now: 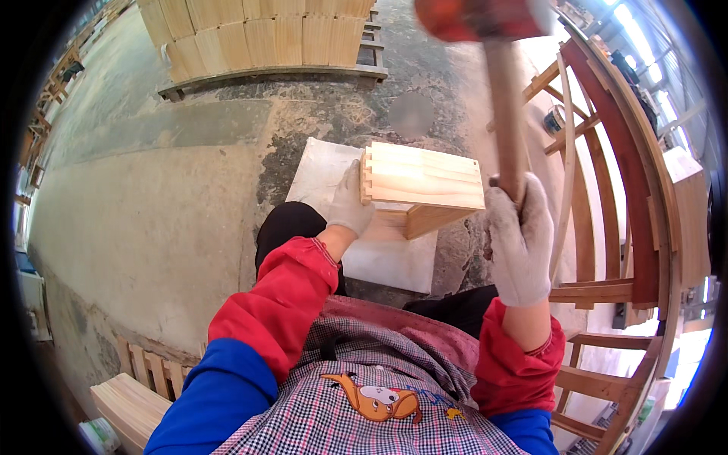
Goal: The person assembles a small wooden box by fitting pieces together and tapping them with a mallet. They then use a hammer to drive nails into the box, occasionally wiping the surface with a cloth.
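Observation:
A pale wooden box (425, 178) with finger joints along its left edge stands in front of me on a white board (318, 171). It looks like a drawer frame: one panel is on top and another panel shows below. My left hand (350, 203), in a light work glove, is closed on its left end; part of the fingers is hidden behind the wood. To the right, my gloved right hand (522, 246) grips the wooden handle of a red-headed mallet (506, 106). The mallet is raised upright beyond the box, its head blurred and cut off by the upper edge.
Stacked pale wooden boxes (258, 38) rest on a low pallet (280, 73) ahead. A tall wooden rack (633, 189) runs along my right side. Behind my left elbow lie wooden boards (133, 409) beside a slatted piece (152, 369). A small bucket (556, 119) stands by the rack.

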`<act>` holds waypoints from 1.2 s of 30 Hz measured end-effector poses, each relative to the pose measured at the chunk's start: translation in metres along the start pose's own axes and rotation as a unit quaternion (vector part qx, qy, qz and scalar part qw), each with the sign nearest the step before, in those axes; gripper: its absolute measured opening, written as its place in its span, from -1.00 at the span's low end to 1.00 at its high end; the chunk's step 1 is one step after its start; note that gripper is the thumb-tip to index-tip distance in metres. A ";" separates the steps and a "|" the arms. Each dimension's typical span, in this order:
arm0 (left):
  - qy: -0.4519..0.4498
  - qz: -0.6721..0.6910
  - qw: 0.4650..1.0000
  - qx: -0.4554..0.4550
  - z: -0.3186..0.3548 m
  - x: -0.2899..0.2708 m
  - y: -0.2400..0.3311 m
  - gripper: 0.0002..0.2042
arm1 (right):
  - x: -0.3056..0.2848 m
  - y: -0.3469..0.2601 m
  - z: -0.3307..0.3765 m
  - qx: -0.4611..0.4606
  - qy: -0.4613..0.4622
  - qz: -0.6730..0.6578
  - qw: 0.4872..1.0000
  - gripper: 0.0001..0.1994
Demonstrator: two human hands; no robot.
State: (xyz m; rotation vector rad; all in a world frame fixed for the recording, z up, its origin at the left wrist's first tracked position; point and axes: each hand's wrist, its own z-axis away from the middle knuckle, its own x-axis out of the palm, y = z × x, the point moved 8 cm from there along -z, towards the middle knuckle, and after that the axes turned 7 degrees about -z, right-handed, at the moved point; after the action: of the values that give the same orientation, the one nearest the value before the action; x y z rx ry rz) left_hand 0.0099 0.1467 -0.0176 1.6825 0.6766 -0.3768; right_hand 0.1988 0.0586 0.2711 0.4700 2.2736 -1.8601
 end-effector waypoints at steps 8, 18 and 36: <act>-0.015 0.044 0.999 -0.012 0.004 0.010 -0.004 -0.28 | 0.035 0.135 0.020 0.073 -0.130 0.283 0.947 -0.73; -0.005 0.042 0.999 -0.015 0.001 0.006 -0.010 -0.27 | -0.011 0.018 0.034 -0.066 0.075 -0.053 0.994 -0.89; -0.038 -0.041 0.997 -0.055 -0.021 0.011 -0.024 -0.25 | -0.007 0.045 0.055 -0.123 0.064 0.004 0.990 -0.91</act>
State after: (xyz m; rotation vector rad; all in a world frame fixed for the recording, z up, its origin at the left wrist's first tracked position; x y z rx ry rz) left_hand 0.0014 0.1723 -0.0375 1.5316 0.6987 -0.4511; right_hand 0.2168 0.0121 0.2205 0.5712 2.5370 -1.5564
